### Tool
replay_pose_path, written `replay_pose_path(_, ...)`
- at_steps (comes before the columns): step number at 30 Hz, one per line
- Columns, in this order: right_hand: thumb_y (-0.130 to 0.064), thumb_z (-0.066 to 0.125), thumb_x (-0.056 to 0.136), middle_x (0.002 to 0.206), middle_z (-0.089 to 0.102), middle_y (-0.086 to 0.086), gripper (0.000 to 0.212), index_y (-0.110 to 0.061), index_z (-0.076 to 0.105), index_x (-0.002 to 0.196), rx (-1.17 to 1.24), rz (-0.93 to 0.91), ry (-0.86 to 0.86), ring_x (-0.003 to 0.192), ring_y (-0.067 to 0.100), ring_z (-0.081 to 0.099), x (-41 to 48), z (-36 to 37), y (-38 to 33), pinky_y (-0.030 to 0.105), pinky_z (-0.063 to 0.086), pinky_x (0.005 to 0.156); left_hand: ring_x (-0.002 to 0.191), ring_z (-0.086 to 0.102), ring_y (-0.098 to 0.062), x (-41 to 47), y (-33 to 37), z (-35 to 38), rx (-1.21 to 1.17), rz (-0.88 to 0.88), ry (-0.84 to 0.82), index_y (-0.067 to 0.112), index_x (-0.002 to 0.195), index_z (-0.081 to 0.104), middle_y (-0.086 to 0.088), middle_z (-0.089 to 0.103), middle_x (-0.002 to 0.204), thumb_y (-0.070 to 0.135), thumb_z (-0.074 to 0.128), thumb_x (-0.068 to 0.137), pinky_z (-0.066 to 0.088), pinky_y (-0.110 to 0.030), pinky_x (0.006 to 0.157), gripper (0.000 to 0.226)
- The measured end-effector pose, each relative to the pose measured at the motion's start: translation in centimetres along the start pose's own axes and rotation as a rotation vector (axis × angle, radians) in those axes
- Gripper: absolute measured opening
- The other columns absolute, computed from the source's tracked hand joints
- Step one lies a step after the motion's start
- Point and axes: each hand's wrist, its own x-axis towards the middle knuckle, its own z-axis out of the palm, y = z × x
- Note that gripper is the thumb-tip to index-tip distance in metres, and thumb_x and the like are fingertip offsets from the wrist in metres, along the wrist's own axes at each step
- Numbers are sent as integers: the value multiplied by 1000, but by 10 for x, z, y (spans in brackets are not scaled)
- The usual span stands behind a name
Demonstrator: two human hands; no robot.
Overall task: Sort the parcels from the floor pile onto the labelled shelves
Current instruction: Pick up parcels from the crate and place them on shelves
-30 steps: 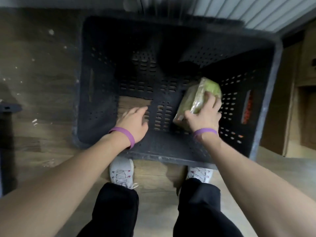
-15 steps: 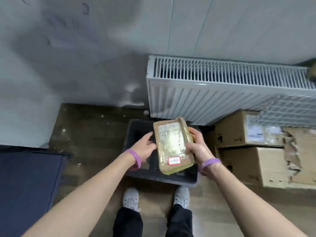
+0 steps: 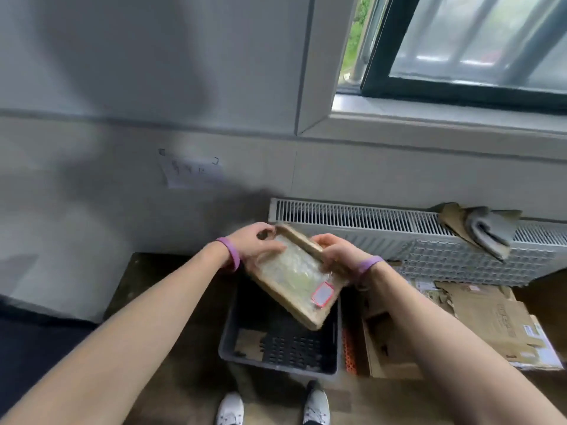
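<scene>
Fingers of my left hand (image 3: 256, 248) and right hand (image 3: 336, 256) pinch the parcel's (image 3: 296, 279) stiff edges; it seems light, its film slippery.

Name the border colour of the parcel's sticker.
Red, on the sticker; head view shows it.

A parcel (image 3: 294, 276) is held between the left hand (image 3: 256, 246) and the right hand (image 3: 336, 256), above a crate (image 3: 276, 367) set on the floor. A radiator (image 3: 368, 223) is seen behind the crate, under a window (image 3: 460, 56); cartons (image 3: 491, 320) are piled at the crate's right.
</scene>
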Motion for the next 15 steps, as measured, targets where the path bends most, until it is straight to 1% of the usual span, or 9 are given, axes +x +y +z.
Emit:
replay_pose_path(2, -2, 44, 46, 69, 57, 2, 45, -9, 60, 87, -75, -18, -43, 53, 10, 53, -10, -1, -17, 16, 41, 44, 114, 56, -14, -9, 7, -6, -22, -6, -59, 27, 135, 45, 6, 56, 125, 52, 74, 74, 47, -30, 93, 72)
replay_pose_path(4, -4, 46, 46, 76, 60, 3, 51, -9, 61, 94, -140, -20, -57, 57, 11, 56, -12, -5, -26, 17, 45, 47, 119, 53, -13, -11, 8, -8, -24, 25, -55, 33, 137, 42, 6, 53, 131, 67, 71, 62, 45, -33, 101, 88)
replay_pose_path(5, -4, 46, 46, 78, 61, 4, 52, -9, 62, 94, -158, -15, -56, 59, 13, 56, -12, -6, -30, 18, 45, 48, 118, 53, -11, -13, 9, -8, -26, 36, -51, 33, 137, 44, 7, 54, 131, 70, 70, 60, 44, -34, 103, 89)
replay_pose_path(7, -3, 46, 45, 82, 62, 6, 52, -11, 65, 93, -172, -3, -60, 66, 16, 57, -13, -8, -36, 19, 46, 50, 109, 59, -9, -18, 10, -5, -75, 57, -46, 28, 127, 56, 7, 62, 120, 59, 71, 72, 49, -30, 96, 65)
replay_pose_path(9, -4, 51, 50, 92, 65, 7, 51, -15, 67, 97, -213, -26, -68, 76, 18, 59, -11, -11, -39, 22, 50, 58, 95, 65, -8, -20, 10, -5, -112, 75, -11, 25, 110, 65, 8, 69, 103, 47, 68, 81, 52, -21, 80, 37)
replay_pose_path(11, -5, 60, 66, 105, 65, 4, 43, -20, 66, 106, -317, -79, -27, 86, 13, 61, -10, -14, -41, 21, 52, 73, 90, 66, -9, -19, 7, -9, -117, 77, 73, 24, 103, 67, 7, 70, 97, 47, 68, 81, 51, -21, 74, 32)
replay_pose_path(12, -6, 63, 76, 109, 64, 3, 40, -20, 62, 113, -376, -104, 30, 86, 9, 61, -10, -16, -41, 17, 52, 74, 90, 66, -11, -17, 5, -11, -125, 67, 126, 23, 100, 67, 5, 70, 96, 48, 68, 81, 52, -24, 76, 31)
replay_pose_path(14, -13, 63, 87, 115, 61, 3, 46, -18, 50, 131, -415, -143, 155, 84, 7, 59, -10, -19, -37, 11, 47, 60, 92, 66, -18, -12, 2, -16, -149, 35, 260, 19, 96, 65, -1, 70, 96, 47, 69, 81, 54, -34, 83, 32)
replay_pose_path(15, -18, 63, 89, 122, 59, 4, 53, -18, 43, 138, -382, -134, 196, 87, 9, 59, -9, -21, -33, 14, 47, 58, 92, 66, -21, -11, 1, -18, -170, 11, 337, 16, 94, 64, -4, 69, 96, 47, 69, 81, 53, -38, 85, 34)
